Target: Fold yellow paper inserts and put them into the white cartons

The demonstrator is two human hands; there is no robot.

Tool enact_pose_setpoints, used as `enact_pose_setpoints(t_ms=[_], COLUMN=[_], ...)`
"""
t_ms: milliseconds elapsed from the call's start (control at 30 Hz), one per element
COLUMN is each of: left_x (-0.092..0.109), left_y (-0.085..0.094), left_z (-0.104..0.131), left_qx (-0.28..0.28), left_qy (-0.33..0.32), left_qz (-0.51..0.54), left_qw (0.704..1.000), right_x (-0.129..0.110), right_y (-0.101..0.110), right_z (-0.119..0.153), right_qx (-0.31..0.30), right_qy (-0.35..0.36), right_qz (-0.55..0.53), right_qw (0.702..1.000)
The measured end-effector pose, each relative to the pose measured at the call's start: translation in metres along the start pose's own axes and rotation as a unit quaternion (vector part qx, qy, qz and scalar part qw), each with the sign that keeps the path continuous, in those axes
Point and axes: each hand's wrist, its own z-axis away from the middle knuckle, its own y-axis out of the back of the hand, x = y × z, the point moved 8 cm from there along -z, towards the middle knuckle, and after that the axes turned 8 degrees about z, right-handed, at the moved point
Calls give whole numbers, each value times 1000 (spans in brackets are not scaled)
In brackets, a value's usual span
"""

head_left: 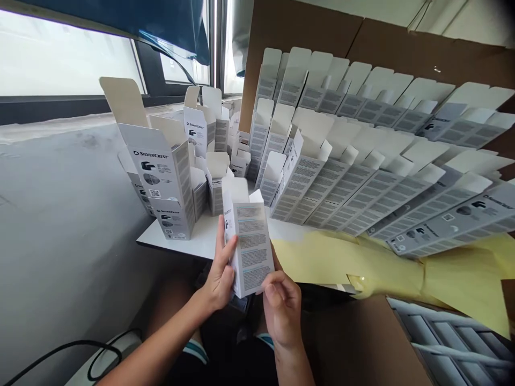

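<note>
A small printed carton (253, 246) with its top flaps up is held in front of me, over the table's near edge. My left hand (221, 273) grips its left side, fingers along the side and thumb toward the text-covered face. At the lower right corner, my right hand (281, 300) has its thumb and curled fingers closed on the carton's edge. Just beyond it stands a short open carton (217, 187). To the left, a taller SilverCrest carton (151, 177) stands behind a lower one (173, 219).
Rows of open cartons (325, 187) fill the right side against brown cardboard (306, 21). Yellow paper (322, 262) covers the table's front right. A box with white dividers (446, 332) sits low at right. A black cable (80, 343) loops at lower left, beside the wall (60, 214).
</note>
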Motion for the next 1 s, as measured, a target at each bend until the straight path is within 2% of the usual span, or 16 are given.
enact_pose_setpoints(t_ms=[100,167,300,400,467,533,600,700,833,1000], left_x=[12,19,25,22,20,22,27,35,34,36], left_y=[-9,-9,4,17,23,25,24,23,27,28], left_z=[-8,-14,-22,-25,-25,-26,-27,-28,-29,-28], left_qx=[-128,-164,-126,-69,-39,-26,-26,-27,-9,-6], left_qy=[-25,-33,-33,-10,7,12,-1,-16,16,17], left_qz=[-53,-111,-149,-123,-101,-82,-69,-61,-65,-54], left_qw=[990,980,980,990,994,996,997,998,998,998], right_x=[-2,-7,-21,-44,-69,-95,-113,-124,-132,-136], right_y=[1,-1,-4,4,8,3,-10,-30,-49,-60], right_z=[-2,-6,-13,-16,-12,-3,5,9,10,8], right_qx=[3,-5,-24,8,51,77,58,-24,-103,-156], right_qy=[-22,-25,11,117,240,371,470,551,596,602], right_qz=[-24,-28,22,137,261,371,433,479,516,541], right_qw=[999,999,999,984,934,848,767,683,606,566])
